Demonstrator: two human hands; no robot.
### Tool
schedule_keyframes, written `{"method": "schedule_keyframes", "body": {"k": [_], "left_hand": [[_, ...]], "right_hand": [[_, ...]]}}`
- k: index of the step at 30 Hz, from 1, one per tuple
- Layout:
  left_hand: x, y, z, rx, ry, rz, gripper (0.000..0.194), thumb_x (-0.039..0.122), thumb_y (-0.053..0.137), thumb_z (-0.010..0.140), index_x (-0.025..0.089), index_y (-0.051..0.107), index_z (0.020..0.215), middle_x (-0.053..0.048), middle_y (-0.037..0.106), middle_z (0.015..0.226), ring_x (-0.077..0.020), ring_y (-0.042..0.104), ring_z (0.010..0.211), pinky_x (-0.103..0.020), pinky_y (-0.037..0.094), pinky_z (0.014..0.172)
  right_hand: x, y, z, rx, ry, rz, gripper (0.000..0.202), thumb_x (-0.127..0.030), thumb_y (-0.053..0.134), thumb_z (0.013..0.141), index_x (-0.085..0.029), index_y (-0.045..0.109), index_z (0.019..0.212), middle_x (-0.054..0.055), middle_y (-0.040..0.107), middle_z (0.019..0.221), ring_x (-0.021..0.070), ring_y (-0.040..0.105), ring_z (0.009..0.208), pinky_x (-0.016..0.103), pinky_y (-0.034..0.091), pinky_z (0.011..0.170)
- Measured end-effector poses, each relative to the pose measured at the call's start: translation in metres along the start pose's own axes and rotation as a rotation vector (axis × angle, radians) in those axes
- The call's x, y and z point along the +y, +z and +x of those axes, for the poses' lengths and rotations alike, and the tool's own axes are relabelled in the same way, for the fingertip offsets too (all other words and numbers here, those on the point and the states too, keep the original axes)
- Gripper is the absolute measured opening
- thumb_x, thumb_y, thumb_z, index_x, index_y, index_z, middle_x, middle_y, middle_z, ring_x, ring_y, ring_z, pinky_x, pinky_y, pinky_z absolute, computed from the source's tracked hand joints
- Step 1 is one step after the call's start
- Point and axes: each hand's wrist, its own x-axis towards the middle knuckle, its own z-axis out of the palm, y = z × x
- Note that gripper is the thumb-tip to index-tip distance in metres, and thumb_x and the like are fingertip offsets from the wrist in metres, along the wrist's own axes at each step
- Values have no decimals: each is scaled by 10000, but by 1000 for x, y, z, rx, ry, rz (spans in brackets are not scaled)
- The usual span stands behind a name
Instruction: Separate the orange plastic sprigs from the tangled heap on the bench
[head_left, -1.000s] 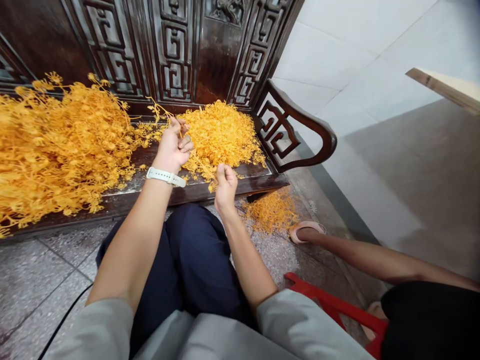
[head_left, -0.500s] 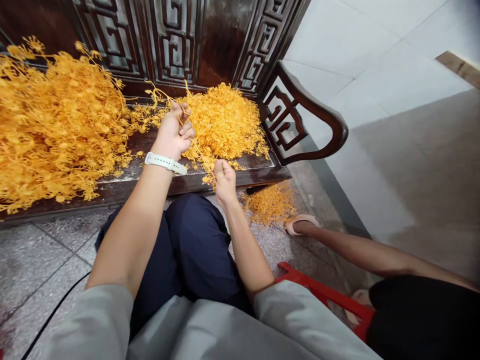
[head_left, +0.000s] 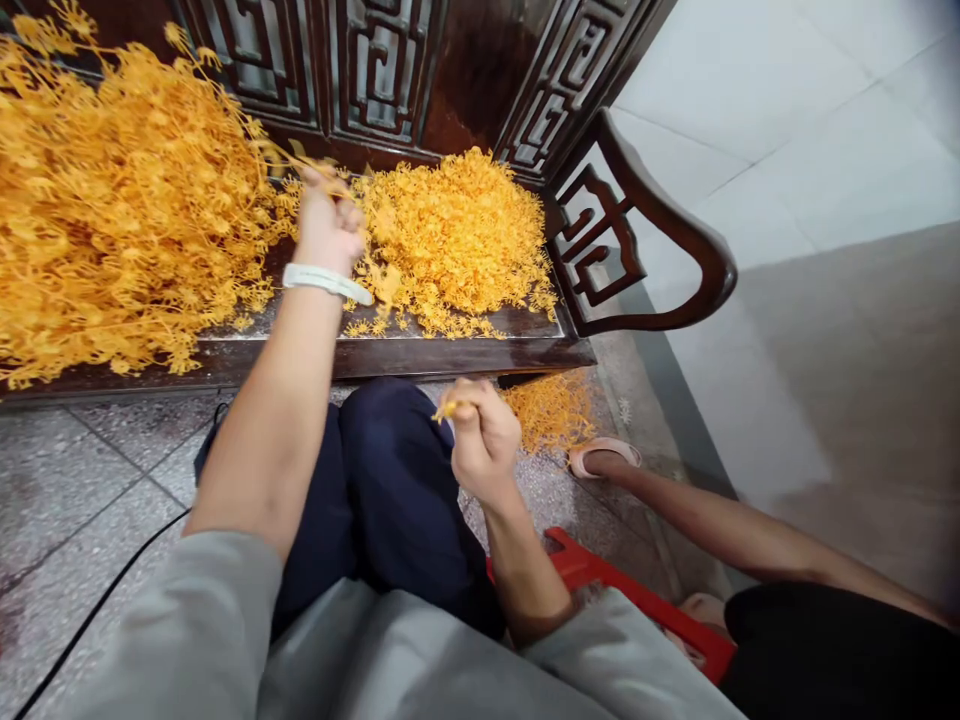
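My left hand, a pale watch strap at its wrist, is closed on a thin orange plastic stem above the dark wooden bench; motion blurs it a little. Low over my knees, my right hand pinches a small orange plastic piece that pokes out past the thumb. A large heap of branching orange plastic stems lies to the left of my left hand. On its other side sits a smaller pile of orange plastic pieces.
The carved bench has a curved armrest at its right end. More orange bits lie on the floor by another person's foot in a pink shoe. A red stool is at my right; a black cable runs at left.
My right hand has pulled back from the bench edge towards me with an orange piece in its pinch. My left hand has shifted slightly left, still on a stem. The view has turned somewhat.
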Motion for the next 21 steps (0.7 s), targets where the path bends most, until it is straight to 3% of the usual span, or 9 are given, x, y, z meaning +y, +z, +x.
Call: {"method": "schedule_keyframes", "body": {"k": [3, 6, 7, 9, 11, 13, 16, 18, 21], "left_hand": [[26, 1, -3, -108, 36, -51, 427, 236, 308, 1215, 184, 478, 827, 69, 369, 604, -102, 82, 496, -284, 126, 513], [25, -2, -11, -204, -38, -64, 400, 252, 315, 1213, 187, 516, 874, 75, 399, 597, -103, 95, 491, -280, 135, 499], [21, -3, -14, -224, -53, -65, 379, 240, 331, 1205, 198, 530, 886, 70, 405, 594, -110, 110, 489, -279, 142, 489], [12, -4, -22, -255, -61, -66, 323, 197, 395, 1171, 233, 559, 896, 57, 374, 578, -134, 145, 477, -285, 163, 462], [5, -5, -27, -301, -70, -50, 254, 192, 495, 1128, 260, 600, 906, 48, 329, 565, -148, 192, 451, -292, 194, 436], [-1, -6, -30, -324, -88, 10, 197, 280, 579, 1106, 267, 638, 919, 39, 336, 565, -149, 259, 430, -296, 233, 418], [-11, -9, -28, -313, -131, 112, 275, 481, 605, 1088, 264, 662, 929, 17, 406, 573, -159, 345, 434, -303, 273, 409], [-19, -10, -26, -318, -161, 127, 316, 514, 593, 1087, 253, 664, 924, 6, 446, 578, -157, 375, 440, -301, 293, 414], [-24, -12, -24, -330, -174, 123, 330, 510, 594, 1088, 241, 660, 909, 2, 473, 581, -143, 388, 432, -291, 301, 413]], "right_hand": [[-17, -21, -10, -176, 92, 120, 352, -515, 589, 1078, -276, 721, 855, 23, 617, 701, 188, 577, 658, 374, 469, 684], [-14, -35, 12, -365, 168, 298, 308, -535, 662, 1034, -275, 772, 909, 9, 601, 688, 145, 514, 561, 331, 436, 575], [-8, -37, 26, -357, 192, 369, 306, -556, 683, 1013, -274, 773, 938, 4, 594, 695, 130, 488, 540, 312, 417, 541], [13, -35, 59, -206, 272, 491, 377, -635, 675, 982, -265, 745, 1007, 7, 602, 744, 123, 492, 561, 289, 426, 527], [39, -25, 92, 5, 421, 523, 502, -716, 578, 987, -238, 692, 1089, 56, 670, 901, 152, 598, 722, 312, 523, 643], [61, -6, 114, 135, 557, 533, 548, -735, 558, 974, -223, 633, 1156, 90, 698, 1043, 182, 661, 860, 345, 571, 745], [76, 30, 121, 118, 571, 519, 596, -780, 593, 931, -249, 587, 1202, 70, 686, 1067, 193, 686, 890, 344, 577, 743], [75, 54, 114, 53, 512, 475, 611, -821, 608, 908, -258, 590, 1144, 38, 654, 973, 171, 657, 808, 320, 560, 690], [71, 75, 102, 132, 404, 343, 578, -828, 577, 932, -258, 575, 1035, 6, 571, 854, 144, 589, 734, 286, 527, 638]]}}
